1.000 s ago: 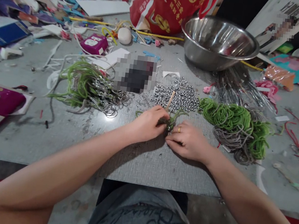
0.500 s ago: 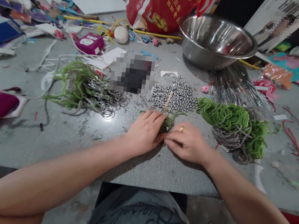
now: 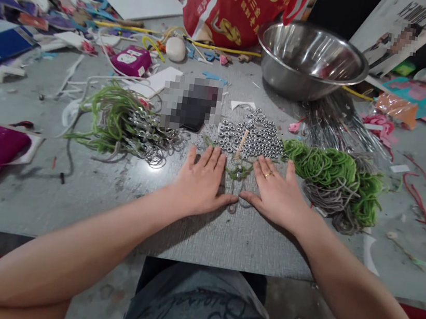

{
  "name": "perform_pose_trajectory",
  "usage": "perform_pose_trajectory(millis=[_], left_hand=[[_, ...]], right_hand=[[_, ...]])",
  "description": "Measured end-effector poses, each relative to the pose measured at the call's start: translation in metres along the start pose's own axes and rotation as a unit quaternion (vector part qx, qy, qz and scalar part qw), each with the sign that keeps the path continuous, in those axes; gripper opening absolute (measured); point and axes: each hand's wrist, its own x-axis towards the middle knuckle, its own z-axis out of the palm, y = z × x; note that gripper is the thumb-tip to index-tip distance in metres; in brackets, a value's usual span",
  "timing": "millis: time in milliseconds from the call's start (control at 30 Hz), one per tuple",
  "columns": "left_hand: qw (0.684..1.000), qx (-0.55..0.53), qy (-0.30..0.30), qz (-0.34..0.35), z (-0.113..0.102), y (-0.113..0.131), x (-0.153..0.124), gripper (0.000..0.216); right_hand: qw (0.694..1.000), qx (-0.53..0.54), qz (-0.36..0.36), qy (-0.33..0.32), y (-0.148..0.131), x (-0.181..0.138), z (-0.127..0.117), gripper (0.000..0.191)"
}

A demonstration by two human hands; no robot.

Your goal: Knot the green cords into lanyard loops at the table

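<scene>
Green and grey cord, knotted into a small piece [image 3: 238, 172], lies on the surface [image 3: 194, 241] between the two hands; I take my clock from it, twelve pointing away from the wearer. Through the head camera I see the left hand [image 3: 200, 181] near nine o'clock and the right hand [image 3: 277, 191] towards four, both spread palm down with fingers extended, gripping nothing that I can see. Their thumbs nearly meet at six, over grey cord ends; whether they press on them I cannot tell.

I judge the piece light, limp and hard to break, apt to slide or twist if nudged. I would take hold at the knotted middle, where it looks firmest, since the loose ends would probably just bend.

Farther out, a thin wooden stick [image 3: 242, 143] sits at twelve, among silver beads [image 3: 266, 138] that I expect to be slippery. At three, just beyond the right hand, is a green-and-grey cord bundle [image 3: 322, 166]; between nine and ten, a beaded cord pile [image 3: 119, 121]. Farthest away, a steel bowl [image 3: 305, 80] stands at one.
</scene>
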Motion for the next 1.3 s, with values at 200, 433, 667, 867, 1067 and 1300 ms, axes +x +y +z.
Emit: perform_pose_trajectory(millis=[200, 433, 667, 867, 1067, 1300], left_hand=[[0.998, 0.036, -0.018, -0.037, -0.007, -0.008, -0.002, 0.101], [0.992, 0.082, -0.036, -0.085, -0.015, -0.020, -0.003, 0.106], [0.994, 0.099, 0.023, -0.048, -0.018, -0.025, -0.004, 0.088], [0.986, -0.012, 0.152, 0.060, -0.017, -0.021, 0.008, 0.027], [0.984, -0.035, 0.137, 0.111, 0.003, -0.017, 0.026, 0.020], [0.983, -0.024, 0.133, 0.124, 0.006, -0.018, 0.030, 0.018]], right_hand=[[0.998, -0.026, 0.051, -0.028, 0.003, -0.002, -0.004, 0.093], [0.988, -0.068, 0.122, -0.073, 0.011, -0.006, -0.009, 0.104], [0.991, -0.069, 0.114, 0.001, 0.017, -0.006, -0.007, 0.096], [0.976, 0.103, -0.012, 0.193, 0.013, 0.006, -0.008, 0.036], [0.965, 0.159, -0.071, 0.198, 0.008, 0.024, 0.006, 0.025], [0.970, 0.156, -0.078, 0.172, 0.008, 0.028, 0.008, 0.023]])
